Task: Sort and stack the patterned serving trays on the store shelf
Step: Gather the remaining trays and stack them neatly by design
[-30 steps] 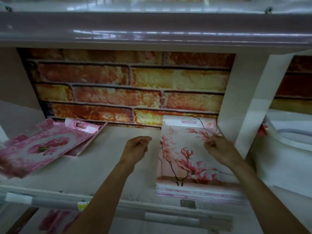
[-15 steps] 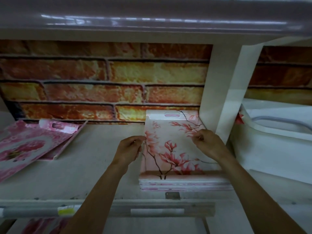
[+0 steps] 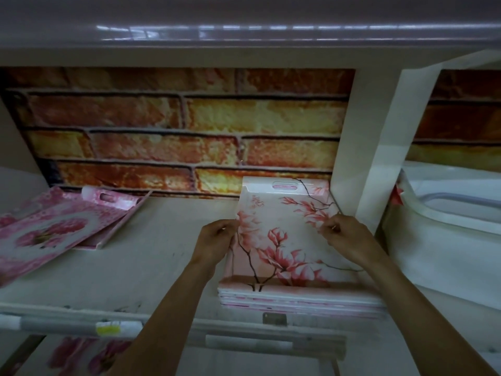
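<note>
Left hand (image 3: 217, 238): fingers curled round the left long edge of the top magnolia tray (image 3: 282, 240), with the tips hidden behind the rim. Right hand (image 3: 344, 237): thumb and forefinger pinch the right long edge. How the remaining fingers lie cannot be made out.

The held tray is rectangular and glossy, printed with pink blossoms on dark branches, and has a slot handle at its far end. It lies on top of a stack (image 3: 298, 303) of like trays. Only the stack's layered pale and pink near edges show, too blurred to count.

The stack sits at the right end of the shelf board (image 3: 141, 270), close to its front edge and just beside the white divider (image 3: 379, 147). The right forearm covers the stack's near right corner.

At the left end, well apart, lie loose pink trays (image 3: 54, 232), overlapped and askew and cut off by the frame.

Behind is a brick-pattern backing (image 3: 189, 131). Past the divider is a white plastic container (image 3: 447, 240), partly out of view. The front rail (image 3: 244, 331) carries a yellow label (image 3: 108, 327) that cannot be read.
</note>
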